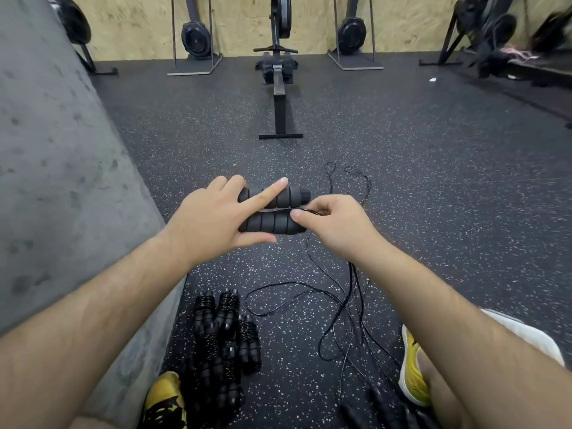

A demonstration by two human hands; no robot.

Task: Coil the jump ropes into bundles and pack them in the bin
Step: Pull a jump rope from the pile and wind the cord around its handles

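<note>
black foam handles (269, 224) side by side, gripped by left hand (210, 218). right hand (334, 224) pinches cord (353, 275) at handle ends. wound bundles (223, 323) on floor.

One view only: a wide-angle camera worn on the person's head, facing forward and tilted down. The left hand (213, 218) and right hand (337, 226) sit close, mid-frame. The floor (433, 181) runs out to the far wall (139, 20) at the top edge.
</note>
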